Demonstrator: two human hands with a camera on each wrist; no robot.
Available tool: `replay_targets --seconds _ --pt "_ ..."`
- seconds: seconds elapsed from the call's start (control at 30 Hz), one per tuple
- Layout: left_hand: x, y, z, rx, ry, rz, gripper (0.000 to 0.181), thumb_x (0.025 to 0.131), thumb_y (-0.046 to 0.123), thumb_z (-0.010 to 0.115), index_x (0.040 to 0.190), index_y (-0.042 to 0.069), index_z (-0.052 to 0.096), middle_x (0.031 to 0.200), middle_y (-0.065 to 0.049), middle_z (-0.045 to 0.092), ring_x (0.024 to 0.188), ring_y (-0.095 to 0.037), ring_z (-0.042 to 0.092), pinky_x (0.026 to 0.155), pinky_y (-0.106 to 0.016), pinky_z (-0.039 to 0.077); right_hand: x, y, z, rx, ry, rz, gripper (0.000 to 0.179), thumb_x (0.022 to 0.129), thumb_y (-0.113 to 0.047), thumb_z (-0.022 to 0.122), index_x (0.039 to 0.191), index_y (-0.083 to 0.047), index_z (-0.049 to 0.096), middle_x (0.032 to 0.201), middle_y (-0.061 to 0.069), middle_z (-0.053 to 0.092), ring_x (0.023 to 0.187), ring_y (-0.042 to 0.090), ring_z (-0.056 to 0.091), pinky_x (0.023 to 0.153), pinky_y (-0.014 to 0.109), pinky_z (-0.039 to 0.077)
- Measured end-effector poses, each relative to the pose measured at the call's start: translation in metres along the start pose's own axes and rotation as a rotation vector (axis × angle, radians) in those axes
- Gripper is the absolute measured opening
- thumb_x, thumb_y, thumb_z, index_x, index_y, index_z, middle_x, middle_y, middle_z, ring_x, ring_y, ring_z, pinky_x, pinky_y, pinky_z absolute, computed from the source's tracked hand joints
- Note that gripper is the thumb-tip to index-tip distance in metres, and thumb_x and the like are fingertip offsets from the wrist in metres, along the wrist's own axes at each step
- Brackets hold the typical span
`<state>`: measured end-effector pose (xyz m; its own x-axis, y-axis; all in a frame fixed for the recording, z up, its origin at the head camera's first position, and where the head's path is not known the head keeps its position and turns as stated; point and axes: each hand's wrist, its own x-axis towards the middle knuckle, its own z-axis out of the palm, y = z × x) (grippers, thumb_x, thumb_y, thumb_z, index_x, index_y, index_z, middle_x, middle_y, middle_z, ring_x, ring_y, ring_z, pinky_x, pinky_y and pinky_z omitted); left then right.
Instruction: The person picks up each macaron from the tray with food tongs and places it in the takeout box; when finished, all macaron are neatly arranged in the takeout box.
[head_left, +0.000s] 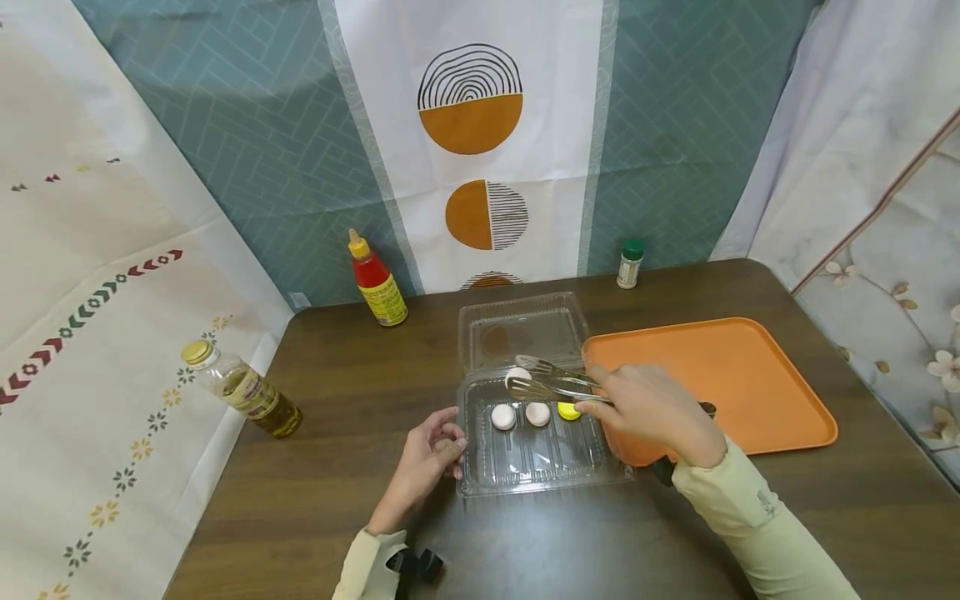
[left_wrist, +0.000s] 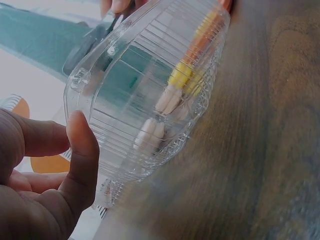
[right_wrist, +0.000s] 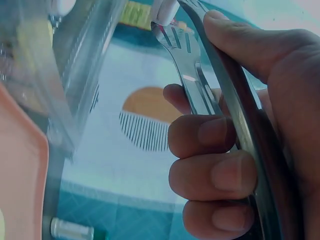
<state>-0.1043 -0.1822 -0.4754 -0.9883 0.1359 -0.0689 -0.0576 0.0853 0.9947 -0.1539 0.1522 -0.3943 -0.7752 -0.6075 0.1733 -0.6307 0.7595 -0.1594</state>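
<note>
Left hand point(head_left: 426, 458) pinches the clear container point(head_left: 525, 461), right hand point(head_left: 651, 407) grips tongs point(right_wrist: 235, 95), and the squeeze-bottle label point(head_left: 383, 301) is unreadable.

Macarons point(head_left: 537, 414) in container point(head_left: 525, 460), tray point(head_left: 757, 387) right

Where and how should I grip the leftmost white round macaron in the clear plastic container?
Probably its near and far edges, from above, once the silver metal tongs release the macaron they hold. The white round macaron lies flat in the clear plastic container; the neighbouring macaron sits close on its right, but the near side is free.
</note>
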Motion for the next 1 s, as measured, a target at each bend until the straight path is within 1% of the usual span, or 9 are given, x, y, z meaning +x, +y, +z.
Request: replay_targets --seconds 0.13,0.23,0.33,0.37,0.5,0.6,0.7,0.8,1.0 --pt "0.001 0.000 -0.001 -0.005 -0.011 0.006 0.052 0.091 -0.014 0.059 0.140 -0.015 0.043 0.096 -0.018 0.058 0.065 -0.015 0.057 0.051 -0.025 0.055 0.003 -0.007 0.006 -0.009 -0.010 -0.057 0.042 0.093 -0.045 0.070 0.101 -0.005 0.062 0.055 -0.009 0.028 0.045 0.006 0.026 0.045 0.024 0.019" --pt "0.000 0.000 -0.003 -0.015 -0.013 0.010 0.052 0.091 -0.014 0.058 0.140 -0.016 0.042 0.096 -0.018 0.058 0.065 -0.014 0.057 0.051 -0.024 0.055 0.005 -0.013 0.012 0.017 -0.032 -0.095 0.041 0.092 -0.046 0.069 0.100 -0.005 0.063 0.056 -0.010 0.026 0.046 0.005 0.024 0.046 0.023 0.016" --pt "0.000 -0.001 -0.005 -0.021 -0.012 0.003 0.052 0.091 -0.015 0.058 0.140 -0.016 0.041 0.096 -0.018 0.057 0.065 -0.014 0.057 0.050 -0.024 0.054 0.005 -0.018 0.017 0.060 -0.080 -0.116 0.041 0.093 -0.045 0.069 0.101 -0.005 0.064 0.055 -0.010 0.028 0.044 0.005 0.025 0.044 0.022 0.017" --pt "0.000 -0.001 -0.005 -0.022 -0.016 0.001 0.053 0.091 -0.015 0.058 0.140 -0.016 0.041 0.096 -0.018 0.057 0.065 -0.014 0.057 0.050 -0.024 0.054 0.004 -0.019 0.018 0.075 -0.099 -0.115 0.041 0.093 -0.045 0.069 0.102 -0.004 0.064 0.055 -0.010 0.029 0.044 0.005 0.026 0.044 0.022 0.018" --pt "0.001 -0.002 -0.004 -0.019 -0.026 0.006 0.053 0.092 -0.013 0.059 0.141 -0.016 0.041 0.096 -0.018 0.057 0.065 -0.014 0.058 0.051 -0.024 0.054 0.003 -0.023 0.020 0.122 -0.166 -0.098 0.035 0.091 -0.041 0.073 0.095 -0.007 0.063 0.054 -0.009 0.033 0.044 0.006 0.031 0.043 0.022 0.023" --pt "0.002 -0.002 -0.003 -0.022 -0.024 0.017 0.053 0.092 -0.012 0.060 0.141 -0.016 0.041 0.096 -0.019 0.057 0.065 -0.014 0.057 0.050 -0.024 0.054 0.004 -0.025 0.022 0.126 -0.208 -0.089 0.033 0.090 -0.039 0.076 0.091 -0.009 0.062 0.056 -0.009 0.035 0.047 0.006 0.034 0.044 0.023 0.026" --pt "0.003 -0.003 -0.002 -0.032 -0.024 0.022 0.053 0.092 -0.014 0.059 0.141 -0.016 0.040 0.096 -0.017 0.058 0.064 -0.013 0.058 0.050 -0.023 0.053 0.006 -0.028 0.025 0.121 -0.232 -0.102 0.032 0.088 -0.037 0.078 0.094 -0.008 0.067 0.059 -0.010 0.038 0.050 0.006 0.036 0.046 0.023 0.029" --pt "0.004 -0.004 -0.002 -0.042 -0.028 0.029 0.052 0.092 -0.015 0.058 0.141 -0.017 0.040 0.095 -0.013 0.058 0.064 -0.012 0.058 0.050 -0.023 0.053 0.005 -0.031 0.028 0.120 -0.242 -0.104 0.032 0.087 -0.037 0.079 0.092 -0.008 0.067 0.061 -0.010 0.039 0.051 0.006 0.036 0.046 0.023 0.030" --pt "0.003 -0.003 -0.002 -0.040 -0.027 0.046 0.051 0.092 -0.013 0.059 0.139 -0.019 0.040 0.093 -0.011 0.057 0.063 -0.012 0.057 0.049 -0.023 0.053 0.004 -0.034 0.031 0.123 -0.250 -0.072 0.033 0.085 -0.037 0.081 0.089 -0.009 0.065 0.061 -0.009 0.039 0.050 0.006 0.035 0.046 0.023 0.028"
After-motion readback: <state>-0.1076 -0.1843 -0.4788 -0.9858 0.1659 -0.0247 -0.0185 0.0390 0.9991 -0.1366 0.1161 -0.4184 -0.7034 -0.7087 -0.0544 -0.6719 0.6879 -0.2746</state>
